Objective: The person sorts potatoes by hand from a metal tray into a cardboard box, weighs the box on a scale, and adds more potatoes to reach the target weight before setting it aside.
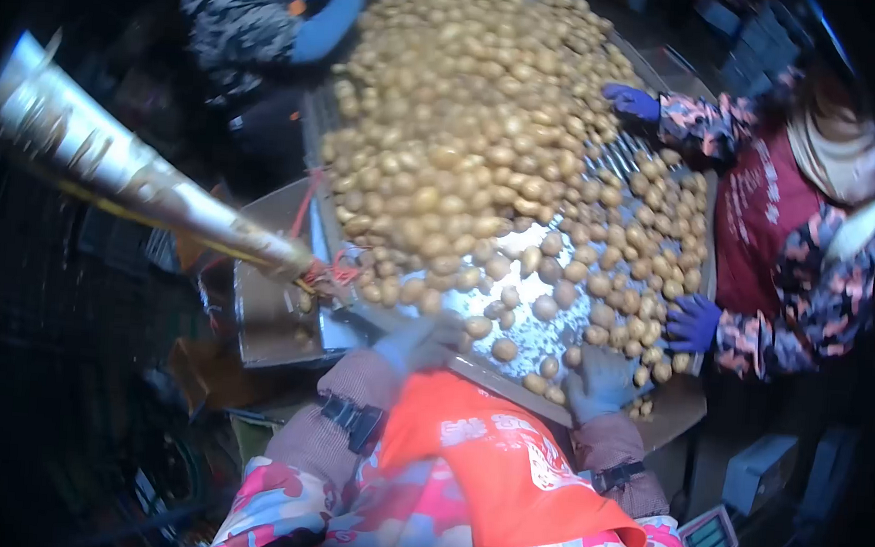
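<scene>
A large heap of potatoes [466, 135] covers most of a metal sorting table [465, 307], with looser ones spread over its near part. My left hand [425, 341], in a grey glove, is over the near left edge of the table, close to a few potatoes; motion blur smears its fingers. In a matching glove, my right hand [603, 380] rests at the near right edge beside several potatoes. Its thumb and fingers look apart, and I see nothing held in it, though the palm side is hidden.
A co-worker in purple gloves [693, 323] stands at the right side, both hands by the potatoes. Another person's blue sleeve [327, 24] is at the far left. A pale pole [153, 171] slants toward the table's left corner, above a cardboard box [270, 313].
</scene>
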`<state>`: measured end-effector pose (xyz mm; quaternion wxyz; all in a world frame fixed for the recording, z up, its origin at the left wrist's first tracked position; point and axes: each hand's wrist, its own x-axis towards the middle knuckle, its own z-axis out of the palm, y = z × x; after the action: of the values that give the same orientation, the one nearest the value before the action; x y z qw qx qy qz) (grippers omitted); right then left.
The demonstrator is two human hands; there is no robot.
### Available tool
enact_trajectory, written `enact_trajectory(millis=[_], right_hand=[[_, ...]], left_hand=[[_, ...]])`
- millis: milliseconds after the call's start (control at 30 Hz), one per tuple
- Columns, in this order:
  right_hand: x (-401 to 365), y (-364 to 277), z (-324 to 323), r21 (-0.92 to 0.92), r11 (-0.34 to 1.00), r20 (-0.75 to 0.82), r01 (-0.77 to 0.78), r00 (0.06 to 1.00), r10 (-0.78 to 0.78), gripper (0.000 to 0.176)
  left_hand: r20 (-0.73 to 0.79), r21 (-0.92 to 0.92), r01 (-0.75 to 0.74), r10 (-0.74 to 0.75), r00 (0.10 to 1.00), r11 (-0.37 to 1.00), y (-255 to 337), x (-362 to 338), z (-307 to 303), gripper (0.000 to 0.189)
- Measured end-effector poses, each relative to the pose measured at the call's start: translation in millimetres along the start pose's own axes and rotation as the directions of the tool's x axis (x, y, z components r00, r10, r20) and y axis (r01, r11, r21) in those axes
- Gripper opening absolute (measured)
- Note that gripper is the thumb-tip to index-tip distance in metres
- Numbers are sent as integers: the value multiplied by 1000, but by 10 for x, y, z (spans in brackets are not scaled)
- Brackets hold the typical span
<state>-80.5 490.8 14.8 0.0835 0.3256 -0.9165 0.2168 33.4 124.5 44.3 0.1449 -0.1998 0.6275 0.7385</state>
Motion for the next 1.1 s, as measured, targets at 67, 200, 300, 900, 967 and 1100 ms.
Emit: enact_trajectory(millis=[67, 200, 300, 900, 967, 1100], right_hand=[[-346, 355, -76, -93, 992, -67, -80, 995, 74, 51], [-639, 1100, -183, 7, 783, -94, -622, 779, 620, 39], [-329, 1590, -344, -76, 826, -136, -559, 826, 547, 48], [61, 227, 18, -102, 955, 352, -280, 888, 298, 16], [223, 624, -141, -24, 885, 256, -465, 853, 455, 16], [726, 1583, -123, 372, 737, 55, -564, 806, 589, 29]], left_hand=[[-71, -81, 118, -124, 990, 990, 16, 348, 123, 44], [-134, -344, 317, -381, 915, 884, -87, 584, 159, 53], [-148, -365, 289, -362, 920, 885, -27, 544, 199, 54], [-275, -299, 300, -382, 882, 906, 22, 534, 302, 54], [-261, -333, 304, -397, 880, 893, 32, 572, 271, 53], [-279, -358, 302, -410, 868, 883, 10, 577, 282, 51]])
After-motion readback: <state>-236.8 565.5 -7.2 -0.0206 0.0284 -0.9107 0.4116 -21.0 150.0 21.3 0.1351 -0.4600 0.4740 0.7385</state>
